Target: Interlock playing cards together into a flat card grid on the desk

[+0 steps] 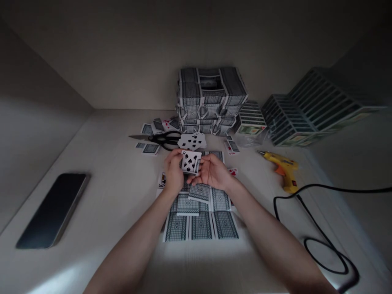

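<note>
Above several laid-out cards, my left hand [174,171] pinches a playing card [190,161] by its left side. It shows black spades, and a strip of patterned back is visible along its right edge. My right hand [212,171], palm turned up and fingers curled, has its fingertips at the card's right edge; their exact grip is partly hidden. Below the hands, patterned card backs [201,226] lie in rows as a flat panel. Two loose-looking cards rest on it, a tilted one [199,192] and a straight one [188,204].
Behind stands a block built of cards [211,102]. Scissors [159,140] and a fanned card pile [192,141] lie before it. To the right are a yellow glue gun [283,167], a black cable [321,185] and slatted boxes [290,116]. A phone [53,210] lies left.
</note>
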Motion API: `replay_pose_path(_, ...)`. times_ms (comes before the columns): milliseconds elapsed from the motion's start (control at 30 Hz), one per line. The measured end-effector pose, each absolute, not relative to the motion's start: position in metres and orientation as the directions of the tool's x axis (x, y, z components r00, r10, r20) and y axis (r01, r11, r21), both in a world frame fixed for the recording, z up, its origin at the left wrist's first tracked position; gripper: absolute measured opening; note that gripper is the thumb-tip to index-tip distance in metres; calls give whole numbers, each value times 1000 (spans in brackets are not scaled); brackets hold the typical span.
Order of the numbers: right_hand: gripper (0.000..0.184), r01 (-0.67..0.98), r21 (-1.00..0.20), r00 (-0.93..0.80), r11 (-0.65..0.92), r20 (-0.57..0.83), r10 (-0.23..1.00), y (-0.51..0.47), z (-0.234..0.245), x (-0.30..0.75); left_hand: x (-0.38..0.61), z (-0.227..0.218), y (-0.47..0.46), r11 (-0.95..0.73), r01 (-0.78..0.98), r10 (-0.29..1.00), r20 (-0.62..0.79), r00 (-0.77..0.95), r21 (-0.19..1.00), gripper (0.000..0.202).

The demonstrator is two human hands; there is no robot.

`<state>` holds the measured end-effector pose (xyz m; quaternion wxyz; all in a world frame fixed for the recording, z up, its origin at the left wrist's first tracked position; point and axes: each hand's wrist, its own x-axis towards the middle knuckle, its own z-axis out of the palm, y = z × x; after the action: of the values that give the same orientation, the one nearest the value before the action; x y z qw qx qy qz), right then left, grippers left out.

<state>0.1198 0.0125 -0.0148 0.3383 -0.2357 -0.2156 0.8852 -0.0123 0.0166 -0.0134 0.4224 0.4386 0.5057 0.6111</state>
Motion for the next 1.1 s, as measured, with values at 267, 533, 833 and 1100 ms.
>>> replay_pose_path(267,23,-480,-552,-673,-683,-268,690,13,-17,120,-12,-15,16,-91,-112,952,53,-301,990,20)
replay_pose_path(533,25,-441,-578,-687,-686,-274,673,12,-12,117,-9,-8,11,-62,-123,951,21,-309,990,23)
replay_pose_path(833,26,-496,-699,-504,-515,-251,827,3,-19,104,-10,-10,11,-36,-117,940,-7,-341,992,23)
replay_pose_path(1100,25,-508,-720,-431,-473,-263,863,0,-18,98,-8,-5,7,-79,-24,932,66,-356,997,25)
